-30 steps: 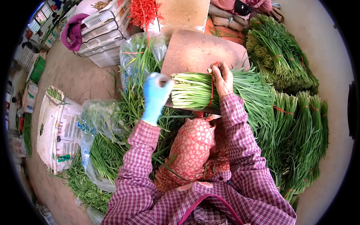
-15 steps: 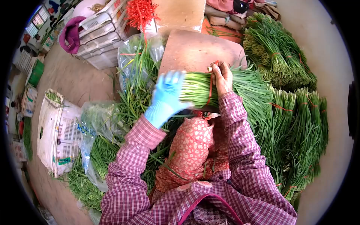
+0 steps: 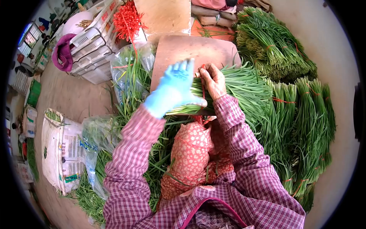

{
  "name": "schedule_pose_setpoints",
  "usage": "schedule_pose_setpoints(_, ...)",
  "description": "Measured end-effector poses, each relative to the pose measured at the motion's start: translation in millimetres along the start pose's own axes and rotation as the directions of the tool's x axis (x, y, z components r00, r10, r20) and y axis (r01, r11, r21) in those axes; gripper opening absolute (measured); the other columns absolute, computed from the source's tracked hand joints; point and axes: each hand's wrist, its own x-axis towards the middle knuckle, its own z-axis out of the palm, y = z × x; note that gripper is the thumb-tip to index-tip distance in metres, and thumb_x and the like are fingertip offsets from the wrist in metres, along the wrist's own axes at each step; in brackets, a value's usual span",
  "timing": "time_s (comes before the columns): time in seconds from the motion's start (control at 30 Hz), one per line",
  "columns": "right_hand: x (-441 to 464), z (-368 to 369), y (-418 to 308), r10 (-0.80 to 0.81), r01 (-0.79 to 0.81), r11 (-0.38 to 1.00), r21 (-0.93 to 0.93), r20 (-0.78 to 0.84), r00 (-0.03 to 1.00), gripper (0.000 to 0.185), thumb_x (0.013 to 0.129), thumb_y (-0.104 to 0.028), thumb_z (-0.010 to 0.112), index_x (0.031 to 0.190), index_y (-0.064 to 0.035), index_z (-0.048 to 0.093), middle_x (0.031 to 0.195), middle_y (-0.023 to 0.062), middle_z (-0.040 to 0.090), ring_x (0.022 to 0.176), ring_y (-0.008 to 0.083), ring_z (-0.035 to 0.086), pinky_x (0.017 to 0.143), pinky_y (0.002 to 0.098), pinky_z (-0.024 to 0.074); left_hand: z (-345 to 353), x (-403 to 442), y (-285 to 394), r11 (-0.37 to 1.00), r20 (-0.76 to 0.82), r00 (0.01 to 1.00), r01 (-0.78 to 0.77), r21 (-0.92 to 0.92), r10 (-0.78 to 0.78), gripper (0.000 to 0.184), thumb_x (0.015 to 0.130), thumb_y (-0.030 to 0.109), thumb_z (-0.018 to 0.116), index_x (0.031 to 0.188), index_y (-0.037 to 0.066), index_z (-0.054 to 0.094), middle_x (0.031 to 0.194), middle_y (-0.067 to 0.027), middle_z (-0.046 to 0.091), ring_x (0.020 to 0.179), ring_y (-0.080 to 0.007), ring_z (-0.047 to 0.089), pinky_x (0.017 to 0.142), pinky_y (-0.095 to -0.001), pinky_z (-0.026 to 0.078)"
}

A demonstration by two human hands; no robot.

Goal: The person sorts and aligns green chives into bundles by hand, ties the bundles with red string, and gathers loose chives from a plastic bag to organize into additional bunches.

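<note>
A bundle of long green stalks (image 3: 244, 82) lies across a worn board (image 3: 198, 51), its leafy ends spread to the right. My left hand (image 3: 173, 86), in a blue glove, rests over the pale cut ends with its fingers apart, slightly blurred. A red tie (image 3: 203, 89) runs round the bundle near its middle. My bare right hand (image 3: 212, 81) pinches the red tie at the top of the bundle, beside a small pale round piece (image 3: 197, 74).
Tied green bundles (image 3: 310, 126) are stacked at the right, with more (image 3: 272, 42) behind. Loose stalks and clear plastic bags (image 3: 101, 133) lie at the left. Red ties (image 3: 127, 21) hang near white crates (image 3: 93, 49). A white-wrapped basket (image 3: 63, 152) stands far left.
My left hand has moved from beside the cut ends to over them, and its fingers have spread. My right hand keeps its pinch on the tie. The view has shifted slightly.
</note>
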Motion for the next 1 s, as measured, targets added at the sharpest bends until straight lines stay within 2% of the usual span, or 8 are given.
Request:
schedule_pose_setpoints(0.07,6.0,-5.8,-2.4,-0.091,0.090,0.987,-0.130,-0.005,0.996,0.012,0.092,-0.010,0.057,0.092,0.0013,0.060,0.079,0.0051,0.066,0.072,0.0075,0.060,0.063,0.0232,0.0466,25.5,11.2,3.4,0.999,-0.071,0.996,-0.050,0.016,0.051,0.128,0.053,0.067,0.076,0.138,-0.012,0.023,0.133,-0.0275,0.044,0.125,-0.0360,0.044,0.106,-0.0451,0.032)
schedule_pose_setpoints(0.13,10.6,-11.6,-10.9,-0.051,0.053,0.996,-0.077,0.033,0.998,0.010,0.091,-0.009,0.058,0.091,0.0014,0.061,0.077,0.0058,0.066,0.070,0.0080,0.061,0.062,0.0238,0.0480,25.7,17.6,7.1,0.997,0.230,0.973,-0.008,-0.079,0.026,0.127,0.049,0.065,0.080,0.138,-0.010,0.028,0.124,-0.0266,0.051,0.118,-0.0375,0.049,0.101,-0.0439,0.036)
schedule_pose_setpoints(0.3,17.7,-6.3,-38.7,-0.114,0.120,0.991,-0.053,0.109,0.987,0.011,0.089,-0.006,0.057,0.092,0.0042,0.060,0.078,0.0064,0.065,0.069,0.0097,0.061,0.061,0.0238,0.0481,27.0,10.4,11.0,0.987,0.085,0.996,0.028,0.157,-0.042,0.098,0.053,0.052,0.082,0.129,0.002,0.045,0.112,-0.0150,0.057,0.110,-0.0296,0.054,0.098,-0.0380,0.038)
schedule_pose_setpoints(0.57,33.3,5.1,-7.7,0.022,-0.019,1.000,-0.018,0.121,0.992,0.011,0.090,-0.011,0.058,0.093,-0.0009,0.062,0.081,0.0056,0.067,0.068,0.0100,0.061,0.065,0.0243,0.0492,25.8,31.3,13.0,0.978,0.415,0.900,0.048,0.203,-0.130,0.111,0.052,0.062,0.079,0.131,-0.006,0.040,0.124,-0.0202,0.052,0.116,-0.0290,0.050,0.102,-0.0391,0.035)
schedule_pose_setpoints(0.73,42.2,-5.4,-3.2,-0.051,0.079,0.992,-0.103,0.247,0.968,0.015,0.096,-0.017,0.052,0.100,-0.0040,0.058,0.088,0.0020,0.065,0.071,0.0071,0.057,0.059,0.0203,0.0429,30.4,26.8,28.3,0.973,0.257,0.956,0.085,0.213,-0.139,0.113,0.051,0.063,0.079,0.131,-0.006,0.040,0.130,-0.0211,0.046,0.124,-0.0312,0.042,0.101,-0.0410,0.035)
schedule_pose_setpoints(0.8,33.7,-10.4,-26.6,0.305,-0.327,0.944,0.046,0.261,0.916,0.014,0.094,-0.020,0.054,0.099,-0.0078,0.058,0.087,0.0005,0.066,0.063,0.0046,0.055,0.048,0.0189,0.0348,40.9,27.4,27.7,0.969,0.236,0.956,0.125,0.212,-0.174,0.108,0.051,0.062,0.079,0.130,-0.002,0.043,0.127,-0.0191,0.049,0.121,-0.0321,0.045,0.099,-0.0414,0.036)
schedule_pose_setpoints(0.83,34.5,-11.1,-26.7,0.310,-0.326,0.945,0.033,0.238,0.921,0.012,0.093,-0.023,0.055,0.095,-0.0111,0.058,0.082,-0.0015,0.066,0.057,0.0025,0.052,0.043,0.0191,0.0272,46.4,27.6,27.2,0.969,0.237,0.956,0.122,0.212,-0.173,0.108,0.051,0.062,0.079,0.130,-0.002,0.043,0.127,-0.0191,0.049,0.121,-0.0321,0.045,0.099,-0.0414,0.036)
schedule_pose_setpoints(1.0,28.9,-9.2,-43.6,0.291,-0.292,0.956,-0.027,0.224,0.930,0.008,0.092,-0.017,0.056,0.092,-0.0097,0.057,0.071,-0.0025,0.060,0.051,0.0023,0.046,0.043,0.0190,0.0272,53.6,31.3,28.1,0.973,0.192,0.959,0.186,0.135,-0.210,0.093,0.054,0.057,0.080,0.123,0.002,0.050,0.119,-0.0143,0.056,0.112,-0.0281,0.055,0.096,-0.0394,0.039)
